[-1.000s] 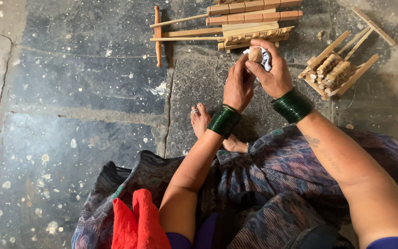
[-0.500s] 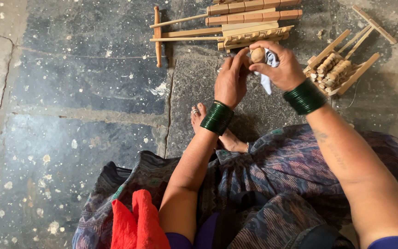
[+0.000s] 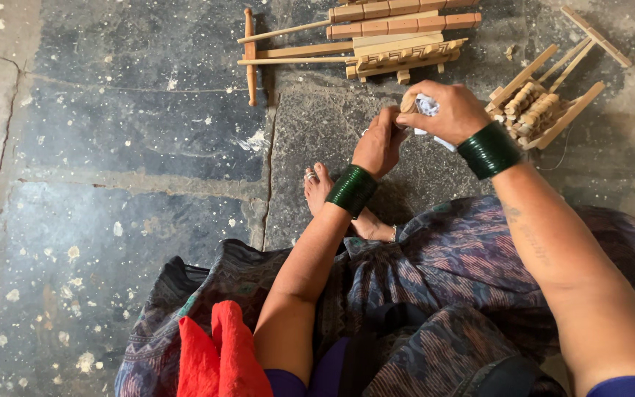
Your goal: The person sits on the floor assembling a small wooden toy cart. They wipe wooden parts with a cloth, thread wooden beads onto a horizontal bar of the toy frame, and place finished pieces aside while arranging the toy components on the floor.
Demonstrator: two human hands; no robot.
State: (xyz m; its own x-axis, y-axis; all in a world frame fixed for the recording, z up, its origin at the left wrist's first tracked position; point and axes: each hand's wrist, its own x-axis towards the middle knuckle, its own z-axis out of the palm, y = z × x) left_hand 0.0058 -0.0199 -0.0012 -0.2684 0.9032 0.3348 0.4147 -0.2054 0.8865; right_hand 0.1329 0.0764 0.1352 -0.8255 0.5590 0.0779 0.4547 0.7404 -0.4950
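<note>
The person sits on a dark stone floor (image 3: pixel 134 154) with a patterned skirt (image 3: pixel 450 294) spread over the legs and one bare foot (image 3: pixel 321 187) showing beneath the hands. A red cloth (image 3: pixel 218 353) lies at the lower edge.

Ahead lies a wooden frame (image 3: pixel 384 37) of slats and thin rods, flat on the floor. To the right lies a smaller wooden rack (image 3: pixel 545 95) with pale wound bobbins in it, just beside the right wrist. Nothing lies between the hands and these pieces.

The right hand (image 3: pixel 446 110) is curled closed around a small wooden piece (image 3: pixel 408 103) and a bit of white paper (image 3: pixel 428 106) that pokes out between the fingers. The left hand (image 3: pixel 378 143) is closed too, its fingertips pinching at the same wooden piece from the left, so both hands meet above the floor, just short of the frame. Green bangles (image 3: pixel 488 149) stack on both wrists.

Compared with half a second ago, the hands have shifted slightly to the right and nearer the rack, and the wooden piece is more covered by the fingers; the frame and rack lie as they did.
</note>
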